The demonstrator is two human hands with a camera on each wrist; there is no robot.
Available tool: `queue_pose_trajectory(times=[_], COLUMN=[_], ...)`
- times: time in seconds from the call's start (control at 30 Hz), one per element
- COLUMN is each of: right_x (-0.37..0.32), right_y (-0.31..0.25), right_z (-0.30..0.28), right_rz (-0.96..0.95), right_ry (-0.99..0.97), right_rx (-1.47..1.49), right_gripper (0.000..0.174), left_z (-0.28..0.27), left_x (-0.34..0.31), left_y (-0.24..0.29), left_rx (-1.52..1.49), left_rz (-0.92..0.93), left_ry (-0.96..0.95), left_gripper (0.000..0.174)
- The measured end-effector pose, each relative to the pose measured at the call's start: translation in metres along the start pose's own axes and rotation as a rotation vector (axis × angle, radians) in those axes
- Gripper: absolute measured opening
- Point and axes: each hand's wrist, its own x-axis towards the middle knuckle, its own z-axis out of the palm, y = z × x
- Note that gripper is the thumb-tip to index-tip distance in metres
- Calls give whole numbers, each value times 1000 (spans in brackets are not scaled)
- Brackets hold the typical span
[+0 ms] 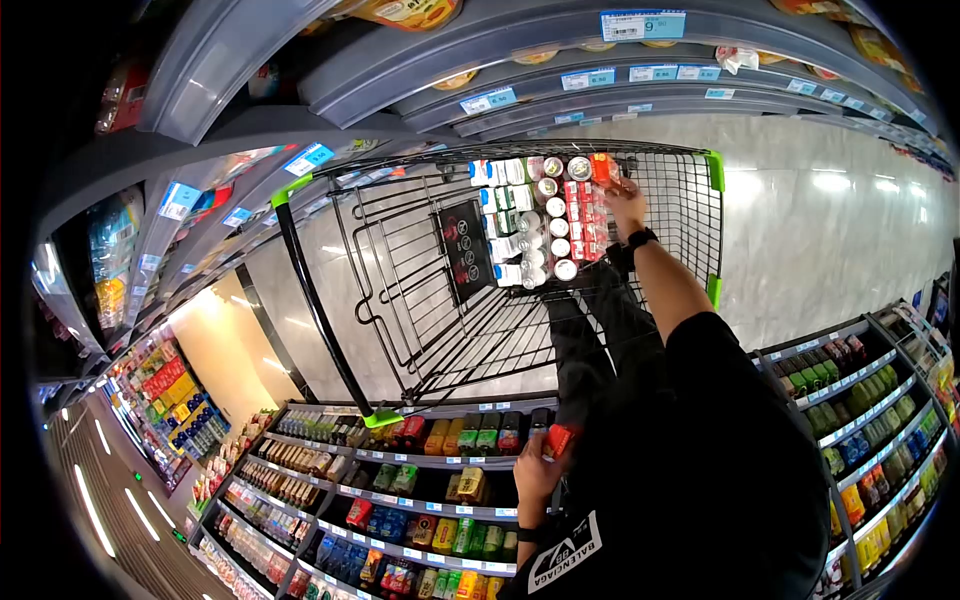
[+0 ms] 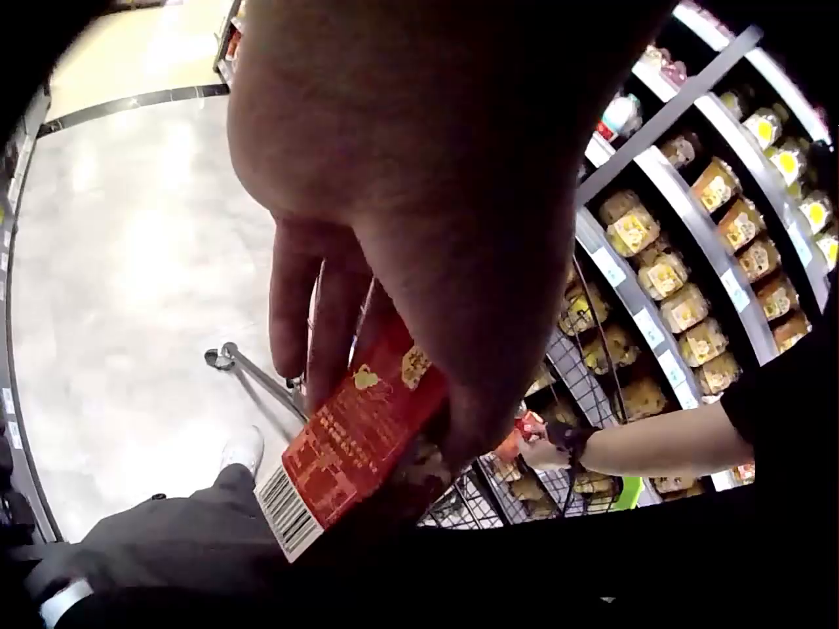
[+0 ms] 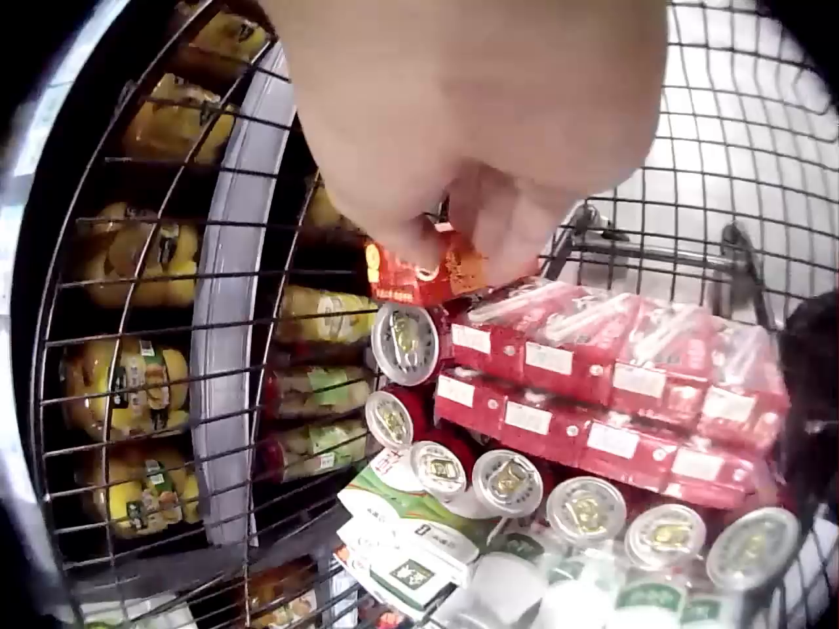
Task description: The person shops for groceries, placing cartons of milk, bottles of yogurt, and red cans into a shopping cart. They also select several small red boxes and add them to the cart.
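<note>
My right hand (image 1: 626, 205) reaches into the far end of a black wire shopping cart (image 1: 345, 310) and grips a small orange-red drink carton (image 3: 426, 273). This carton stands at the corner of the goods, beside a silver-topped can (image 3: 407, 343). Next to it are two rows of red cartons (image 3: 636, 380) with straws in clear wrap on them. Down at my side, outside the cart, my left hand (image 1: 537, 478) holds another red carton (image 2: 348, 452), its barcode end showing in the left wrist view. Fingers lie on one side of that carton and the thumb on the other.
More cans (image 3: 586, 509), white-and-green cartons (image 3: 413, 557) and clear bottles share the cart. Grey shelves with price tags (image 1: 643, 25) run along its far side. Drink shelves (image 1: 430, 495) stand behind me. Pale tiled floor (image 1: 800, 240) stretches beyond the cart's end.
</note>
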Motion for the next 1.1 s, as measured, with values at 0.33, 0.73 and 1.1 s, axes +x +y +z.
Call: queue_pose_trajectory(times=[0.33,0.73,1.1], right_x=[-255,-244,-25], right_y=[-152,-177,-69], right_z=[-52,-59,-10], right_rz=[-70,-445,-359], right_ry=[-1334,-947,-322], right_rx=[-687,-842,-1072], right_gripper=[44,67,63], left_z=[-7,0,31], left_x=[44,120,102], left_y=[43,111,62], left_rx=[-292,-455,-350], left_rz=[59,211,152], left_ry=[217,70,-72], left_gripper=[40,47,35])
